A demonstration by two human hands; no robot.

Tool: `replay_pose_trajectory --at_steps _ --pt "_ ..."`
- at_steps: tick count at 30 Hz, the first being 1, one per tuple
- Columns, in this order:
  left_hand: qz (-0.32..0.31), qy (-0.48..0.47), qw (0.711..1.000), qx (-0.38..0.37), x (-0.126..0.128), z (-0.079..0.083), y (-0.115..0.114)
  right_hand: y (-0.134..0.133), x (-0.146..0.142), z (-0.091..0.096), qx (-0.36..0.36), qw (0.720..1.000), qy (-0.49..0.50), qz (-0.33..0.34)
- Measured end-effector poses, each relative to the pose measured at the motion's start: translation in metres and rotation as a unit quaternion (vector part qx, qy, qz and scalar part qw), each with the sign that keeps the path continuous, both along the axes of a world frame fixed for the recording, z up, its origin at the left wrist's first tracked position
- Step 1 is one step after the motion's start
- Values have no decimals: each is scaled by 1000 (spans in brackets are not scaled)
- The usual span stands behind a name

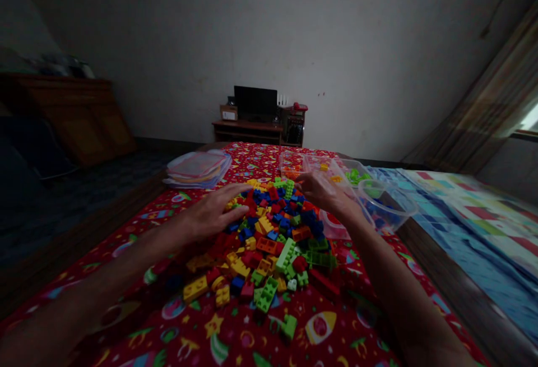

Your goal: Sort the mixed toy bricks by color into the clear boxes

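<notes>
A heap of building blocks [264, 227] in yellow, red, blue, green and orange lies in front of me. My left hand [221, 209] is at the heap's left side, open, its fingers stretched over the blocks and its thumb apart. At the far right of the heap is my right hand [323, 189], fingers loosely bent and pointing left. Its fingertips are beside a light green block [290, 189]; I see nothing clearly held. A few blocks lie loose at the near edge, among them a green block [289, 326] and a yellow block [195, 288].
Clear divided containers [353, 164] with orange, yellow and green blocks stand behind my right hand. A round clear tub [406, 205] holding blue blocks is to their right. Stacked clear lids [197, 166] lie at left. A patterned red cloth [189, 339] covers the table.
</notes>
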State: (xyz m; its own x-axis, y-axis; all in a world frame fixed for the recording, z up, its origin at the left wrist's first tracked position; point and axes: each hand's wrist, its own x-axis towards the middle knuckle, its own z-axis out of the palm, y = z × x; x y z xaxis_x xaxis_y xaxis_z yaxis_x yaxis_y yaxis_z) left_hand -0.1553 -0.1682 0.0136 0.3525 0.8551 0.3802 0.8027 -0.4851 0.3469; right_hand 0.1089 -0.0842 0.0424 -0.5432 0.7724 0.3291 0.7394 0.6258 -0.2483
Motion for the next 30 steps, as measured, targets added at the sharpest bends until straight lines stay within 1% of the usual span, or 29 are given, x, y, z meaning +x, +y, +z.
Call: replay_pose_trajectory --at_steps 1,2,4,5,6,7,9,11,13,18,20,23,26,28,29,30 --pt "-50 33 998 37 13 -4 -16 -3 -4 -1 2 1000 3 14" --pt "-113 82 988 62 27 -9 -33 -5 -6 -2 5 1000 9 25" --pt "-242 165 950 104 59 -20 -63 -6 -6 -3 12 999 25 32" --pt "-287 197 930 117 74 -26 -75 -6 -5 -3 18 999 32 30" --pt "-326 220 910 131 88 -31 -83 -6 -4 -3 23 999 36 26" --pt "-345 241 897 137 99 -37 -88 -5 -2 -3 28 999 38 20" --pt "-356 245 889 151 112 -46 -86 -5 0 -2 42 998 39 9" --pt "-336 239 897 160 116 -51 -74 -5 2 0 52 998 36 -1" --pt "-315 239 902 172 113 -51 -60 -6 3 2 58 998 32 -11" --pt "-267 258 907 197 96 -35 -33 -10 4 10 63 998 3 -20" --pt "-238 249 918 197 87 -28 -23 -12 5 13 72 997 5 -21" --pt "-190 207 943 180 75 -22 -3 -13 8 17 79 996 10 -28" --pt "-120 169 963 173 68 -18 14 -10 11 18 90 995 21 -28" --pt "-63 151 967 196 72 -16 18 -7 14 17 95 995 31 -25" --pt "-49 146 964 216 78 -15 16 -6 15 17 96 994 36 -26" --pt "-56 146 959 238 86 -14 11 -4 15 17 98 994 41 -26"
